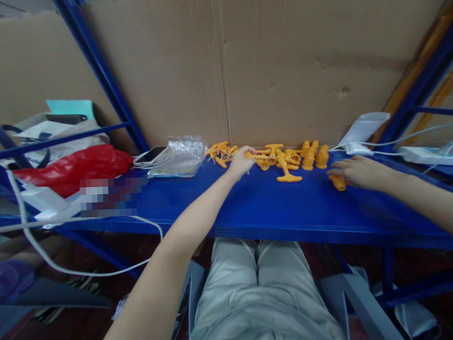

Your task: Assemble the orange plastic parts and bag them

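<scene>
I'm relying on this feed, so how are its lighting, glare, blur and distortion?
Head view: fairly even light on the blue tabletop, darker beneath it; small glints on the clear wrap; left hand, right hand and orange pieces slightly soft; a pixelated patch hides part of the left side; blue posts lean outward, perhaps lens distortion.

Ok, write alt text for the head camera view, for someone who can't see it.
A person's left hand is among orange T-shaped handles on a blue table, the right hand at a separate orange piece. Cardboard stands behind; a red bag lies at the picture's left.
</scene>
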The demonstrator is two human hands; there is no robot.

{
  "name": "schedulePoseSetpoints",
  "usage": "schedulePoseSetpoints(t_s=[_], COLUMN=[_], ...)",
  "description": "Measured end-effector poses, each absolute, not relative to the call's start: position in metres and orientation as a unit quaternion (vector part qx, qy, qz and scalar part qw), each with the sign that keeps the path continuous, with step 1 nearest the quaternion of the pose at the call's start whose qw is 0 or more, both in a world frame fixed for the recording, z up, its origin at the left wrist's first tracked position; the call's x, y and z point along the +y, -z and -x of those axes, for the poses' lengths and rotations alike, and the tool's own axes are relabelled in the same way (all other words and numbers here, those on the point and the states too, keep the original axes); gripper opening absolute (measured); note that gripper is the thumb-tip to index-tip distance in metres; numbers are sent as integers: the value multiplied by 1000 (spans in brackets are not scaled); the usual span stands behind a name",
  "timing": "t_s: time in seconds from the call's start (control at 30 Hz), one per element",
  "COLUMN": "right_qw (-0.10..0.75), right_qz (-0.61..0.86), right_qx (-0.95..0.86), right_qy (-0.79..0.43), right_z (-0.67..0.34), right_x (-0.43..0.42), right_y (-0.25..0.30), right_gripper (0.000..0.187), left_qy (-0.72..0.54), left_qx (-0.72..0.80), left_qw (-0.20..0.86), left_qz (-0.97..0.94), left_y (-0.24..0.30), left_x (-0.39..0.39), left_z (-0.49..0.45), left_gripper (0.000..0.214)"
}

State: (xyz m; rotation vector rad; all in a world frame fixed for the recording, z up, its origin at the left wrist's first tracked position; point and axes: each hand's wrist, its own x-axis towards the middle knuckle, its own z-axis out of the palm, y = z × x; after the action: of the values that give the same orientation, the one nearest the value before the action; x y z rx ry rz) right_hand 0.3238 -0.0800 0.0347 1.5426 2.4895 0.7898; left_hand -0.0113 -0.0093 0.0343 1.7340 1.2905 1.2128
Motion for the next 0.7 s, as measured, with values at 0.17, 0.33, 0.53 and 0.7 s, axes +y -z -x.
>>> schedulePoseSetpoints(t_s=[0.17,0.33,0.53,0.7], right_qw=[151,91,52,62], right_qz=[-601,-747,-789,-786], right_qx=[753,657,612,615], right_qy=[-222,-48,-3,-16], right_z=[-303,-297,-291,-279], right_x=[-72,-54,-48,-47], right_y=[-44,-34,-17,-14], right_gripper=[30,48,56,59], left_qy=[-477,-480,-478,-475], left_qx=[484,477,474,475], left_qw=[331,326,321,320], left_qz=[-654,-660,-666,-668], left_y=[-32,-32,-33,-33], left_x=[-7,-7,-8,-8], left_z=[12,14,14,14], left_gripper=[23,21,21,21])
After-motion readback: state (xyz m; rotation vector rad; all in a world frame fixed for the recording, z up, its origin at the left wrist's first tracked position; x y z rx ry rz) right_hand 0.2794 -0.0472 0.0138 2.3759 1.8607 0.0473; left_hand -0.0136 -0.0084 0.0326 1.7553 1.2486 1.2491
